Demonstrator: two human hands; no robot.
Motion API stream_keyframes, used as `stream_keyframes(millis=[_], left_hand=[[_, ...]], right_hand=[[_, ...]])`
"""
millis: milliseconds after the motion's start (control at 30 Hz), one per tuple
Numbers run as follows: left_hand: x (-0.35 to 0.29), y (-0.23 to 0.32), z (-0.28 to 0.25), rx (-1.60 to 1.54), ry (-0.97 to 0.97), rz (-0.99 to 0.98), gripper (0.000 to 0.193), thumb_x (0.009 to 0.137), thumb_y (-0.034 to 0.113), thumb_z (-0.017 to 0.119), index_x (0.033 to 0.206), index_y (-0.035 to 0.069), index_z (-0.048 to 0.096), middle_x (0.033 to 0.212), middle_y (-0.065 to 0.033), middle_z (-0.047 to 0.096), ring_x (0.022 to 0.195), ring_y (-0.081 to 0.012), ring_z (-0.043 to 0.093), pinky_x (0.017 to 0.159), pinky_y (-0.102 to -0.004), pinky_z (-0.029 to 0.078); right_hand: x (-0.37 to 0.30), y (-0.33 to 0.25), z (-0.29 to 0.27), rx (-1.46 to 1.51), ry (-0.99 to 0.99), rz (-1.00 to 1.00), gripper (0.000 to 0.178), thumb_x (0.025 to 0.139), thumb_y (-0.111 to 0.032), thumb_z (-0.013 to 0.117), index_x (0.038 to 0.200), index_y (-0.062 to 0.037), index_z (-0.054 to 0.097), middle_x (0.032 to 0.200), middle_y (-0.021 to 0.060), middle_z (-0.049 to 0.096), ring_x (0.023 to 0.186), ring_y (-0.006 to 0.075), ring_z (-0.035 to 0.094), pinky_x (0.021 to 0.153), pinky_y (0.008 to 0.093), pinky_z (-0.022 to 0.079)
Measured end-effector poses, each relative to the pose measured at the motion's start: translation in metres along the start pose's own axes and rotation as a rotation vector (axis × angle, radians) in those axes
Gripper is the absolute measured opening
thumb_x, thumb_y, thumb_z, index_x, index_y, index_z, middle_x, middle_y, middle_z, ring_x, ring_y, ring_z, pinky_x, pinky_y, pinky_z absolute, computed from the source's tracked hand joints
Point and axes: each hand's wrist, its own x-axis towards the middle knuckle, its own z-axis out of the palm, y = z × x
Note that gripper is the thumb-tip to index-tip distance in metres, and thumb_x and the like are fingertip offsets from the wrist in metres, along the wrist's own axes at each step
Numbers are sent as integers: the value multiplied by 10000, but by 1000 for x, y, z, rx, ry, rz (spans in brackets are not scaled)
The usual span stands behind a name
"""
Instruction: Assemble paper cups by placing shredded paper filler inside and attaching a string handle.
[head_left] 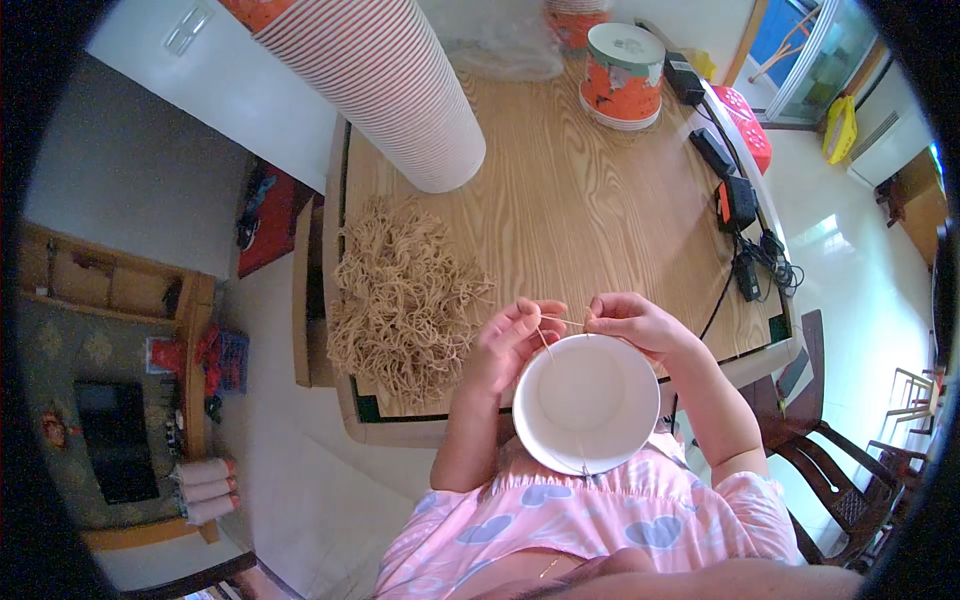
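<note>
A white round paper bucket (570, 400) rests against my front at the table's near edge, its mouth tipped up toward me. Above its far rim, a thin tan string (562, 320) runs between my two hands. My left hand (508, 345) pinches it by the fingertips, left of the bucket. My right hand (638, 322) is closed on the other part of the string, close to the rim. A small bit of string or a knot shows at the near rim; its detail is too fine to read. Beside my left hand lies a tangled heap of tan strings (405, 300).
A tall stack of nested paper buckets (390, 90) leans at the table's back left. An orange-and-white bucket (622, 85) stands upside down at the back of the wooden table (560, 190). Black adapters and cables (738, 205) run along the right edge. A dark chair (840, 475) stands at right.
</note>
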Motion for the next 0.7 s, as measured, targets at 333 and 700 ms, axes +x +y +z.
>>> stream_keyframes(millis=[333, 700], left_hand=[[-14, 32, 35, 400, -14, 195, 188, 870, 85, 621, 1042, 59, 551, 676, 29, 474, 569, -27, 403, 503, -184, 325], [-32, 33, 42, 1009, -113, 427, 102, 788, 17, 693, 878, 34, 648, 710, 45, 518, 596, -18, 434, 520, -186, 346]], right_hand=[[-22, -45, 49, -699, 83, -491, 112, 855, -126, 643, 870, -22, 607, 763, 49, 579, 730, 141, 552, 635, 279, 442], [-46, -52, 73, -713, 188, -534, 83, 827, -68, 660, 848, -2, 612, 807, 80, 615, 752, 154, 580, 667, 292, 474]])
